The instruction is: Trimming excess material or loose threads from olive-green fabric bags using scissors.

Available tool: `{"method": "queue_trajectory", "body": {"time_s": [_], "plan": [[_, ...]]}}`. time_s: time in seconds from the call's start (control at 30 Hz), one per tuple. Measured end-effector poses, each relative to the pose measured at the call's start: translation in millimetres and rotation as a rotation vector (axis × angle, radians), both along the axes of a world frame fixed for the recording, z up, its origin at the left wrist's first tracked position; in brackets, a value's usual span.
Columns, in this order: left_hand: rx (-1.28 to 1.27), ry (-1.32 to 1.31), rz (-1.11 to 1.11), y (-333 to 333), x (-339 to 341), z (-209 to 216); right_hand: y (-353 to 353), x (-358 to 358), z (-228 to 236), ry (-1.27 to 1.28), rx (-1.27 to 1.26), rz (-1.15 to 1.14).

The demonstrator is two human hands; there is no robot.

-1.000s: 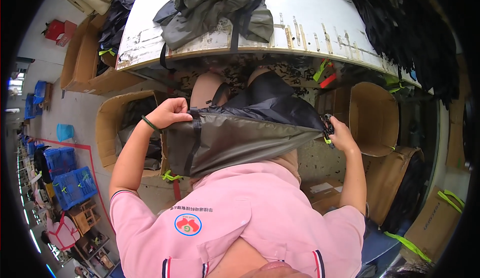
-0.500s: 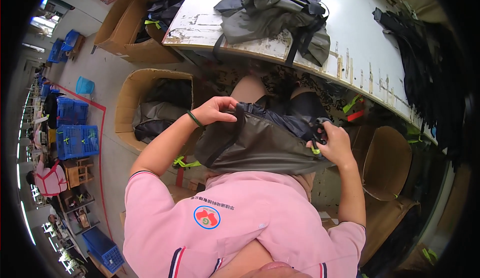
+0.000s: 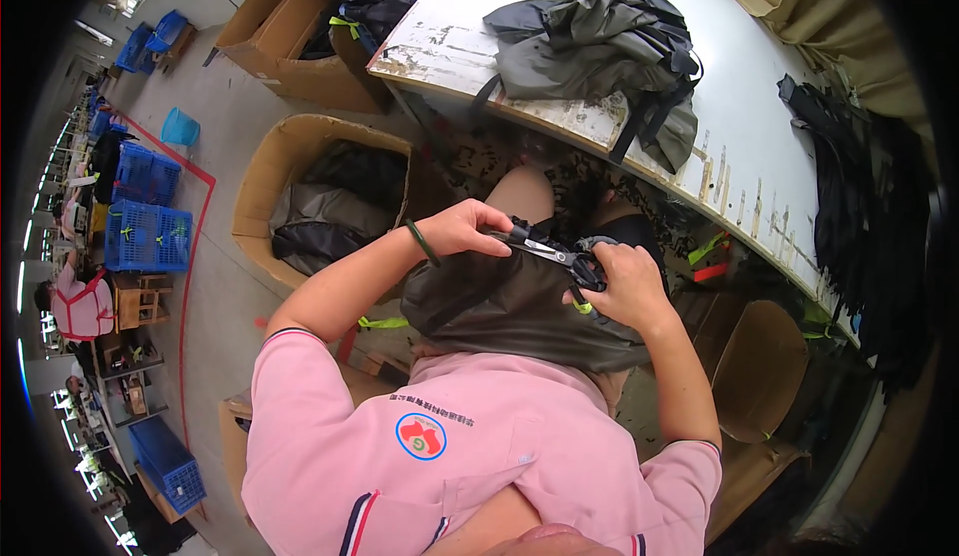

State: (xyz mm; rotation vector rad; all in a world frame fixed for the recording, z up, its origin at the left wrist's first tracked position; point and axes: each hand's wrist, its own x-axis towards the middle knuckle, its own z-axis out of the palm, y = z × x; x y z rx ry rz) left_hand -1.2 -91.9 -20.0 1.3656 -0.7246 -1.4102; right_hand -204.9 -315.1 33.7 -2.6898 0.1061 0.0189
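A dark olive and black fabric piece [image 3: 499,311], bag-like, lies across my lap. My left hand [image 3: 462,230] is closed in a pinch on its black edge, where a short black strip [image 3: 518,228] sticks up from the fingertips. In my right hand [image 3: 631,281] is a pair of scissors [image 3: 547,250] with dark handles and a yellow-green tie. Their metal blades point left and reach that black edge beside my left fingers. Whether the blades touch the material is too small to tell.
A white worn table [image 3: 450,16] stands ahead, bearing a crumpled olive garment-like heap [image 3: 599,51]. Black strips [image 3: 859,186] hang at its right. Cardboard boxes [image 3: 255,171] with dark fabric stand left. Blue crates [image 3: 150,236] and another person [image 3: 80,306] are farther left.
The scissors have swung from my right palm to point left, their blades now showing. My right hand has moved left toward my left hand, which has shifted slightly right along the fabric.
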Motion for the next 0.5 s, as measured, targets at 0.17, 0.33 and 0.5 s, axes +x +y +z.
{"method": "queue_trajectory", "body": {"time_s": [0.17,0.33,0.5], "plan": [[0.012,0.012,-0.042,1,3,1,4,5,5,-0.049,-0.009,0.011],[-0.009,-0.037,-0.081,0,3,9,1,0,3,0.013,0.006,0.006],[-0.055,-0.065,-0.078,1,1,11,-1,-4,5,0.048,0.037,-0.019]]}}
